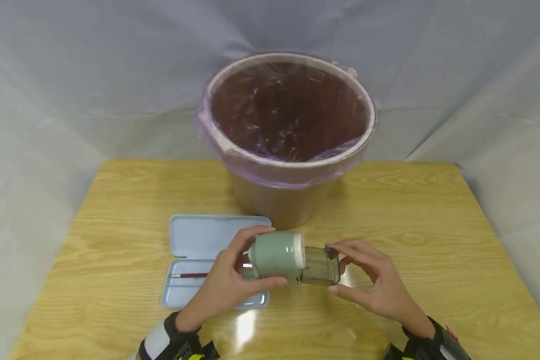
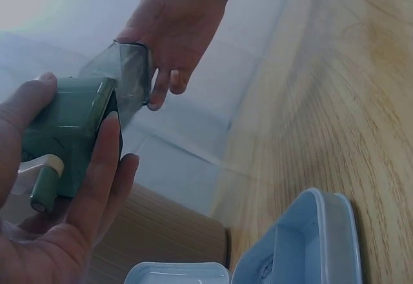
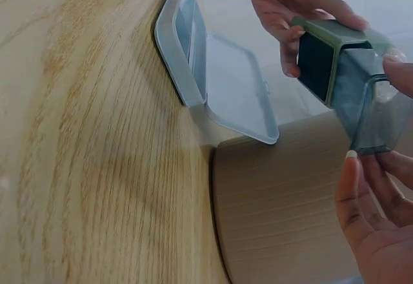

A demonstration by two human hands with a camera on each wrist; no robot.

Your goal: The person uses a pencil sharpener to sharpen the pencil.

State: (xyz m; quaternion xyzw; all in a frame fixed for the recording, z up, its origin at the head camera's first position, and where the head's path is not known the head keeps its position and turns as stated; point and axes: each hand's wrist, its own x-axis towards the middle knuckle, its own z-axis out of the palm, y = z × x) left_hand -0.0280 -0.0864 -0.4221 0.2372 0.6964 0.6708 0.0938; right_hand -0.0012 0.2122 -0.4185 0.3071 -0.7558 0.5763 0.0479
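Observation:
In the head view, my left hand (image 1: 234, 272) grips the green body of a crank pencil sharpener (image 1: 276, 254) between thumb and fingers. Its crank handle (image 2: 45, 187) shows by the palm in the left wrist view. My right hand (image 1: 373, 275) pinches the far end of the sharpener's clear smoky shavings drawer (image 1: 317, 266) with thumb and fingertips. The drawer extends from the body; whether its inner end is still inside cannot be told. A dark cavity (image 3: 315, 66) shows in the body in the right wrist view.
A brown trash bin (image 1: 279, 200) lined with a thin purple bag stands behind the hands. Under my left hand lies an opened light-blue pencil case (image 1: 198, 237), holding a slim dark red pencil-like stick (image 1: 192, 275). All stand on a wooden table (image 1: 432, 225).

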